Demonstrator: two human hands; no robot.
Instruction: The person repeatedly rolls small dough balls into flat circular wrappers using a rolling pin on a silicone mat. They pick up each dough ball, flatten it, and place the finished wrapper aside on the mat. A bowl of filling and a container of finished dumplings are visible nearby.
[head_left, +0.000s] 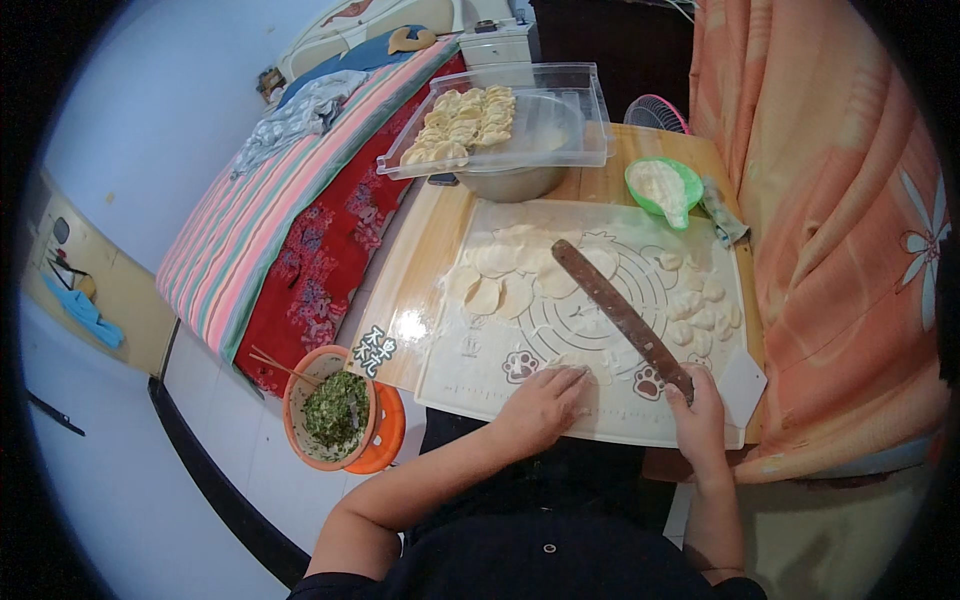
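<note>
A long dark brown rolling pin [622, 312] slants up and leftward across the pale printed mat [470, 375]. My right hand [695, 412] is wrapped round its near end. Beside the mat's front edge, my left hand [545, 405] is bent over with its fingertips on a thin dough wrapper [582, 368], which they partly cover. Flat round wrappers [515, 293] overlap at the mat's far left. Small pressed dough pieces [700, 315] lie scattered to the right of the pin.
A clear tray of dumplings [465, 120] rests on a metal basin [515, 185] at the back. A green bowl of flour [660, 190] sits far right, near the orange curtain [820, 250]. At left, a bowl of chopped green filling [335, 415] with chopsticks stands on an orange stool [390, 435].
</note>
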